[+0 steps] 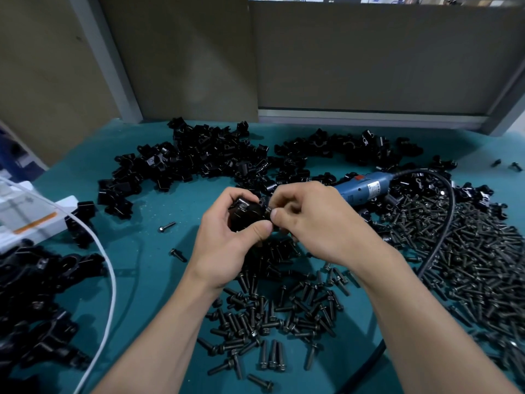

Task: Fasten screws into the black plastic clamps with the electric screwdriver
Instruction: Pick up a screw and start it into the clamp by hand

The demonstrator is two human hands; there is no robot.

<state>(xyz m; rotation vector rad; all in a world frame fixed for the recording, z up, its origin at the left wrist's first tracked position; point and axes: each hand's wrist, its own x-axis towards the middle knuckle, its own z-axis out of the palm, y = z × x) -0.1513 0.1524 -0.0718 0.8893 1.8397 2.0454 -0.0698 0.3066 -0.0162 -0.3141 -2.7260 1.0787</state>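
Many clamps [204,155] and screws [468,251] lay loose, the screwdriver [366,186] idle, while the left hand [227,240] gripped one clamp [241,216] and the right hand [315,223] pinched a screw [267,208] to it.

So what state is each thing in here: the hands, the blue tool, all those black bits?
Left hand, grips one clamp.
Right hand, pinches at that clamp's side; what it holds is hidden.
Screwdriver, lying down, unheld.
Screws, loose in a heap.
Spare clamps, loose in heaps.
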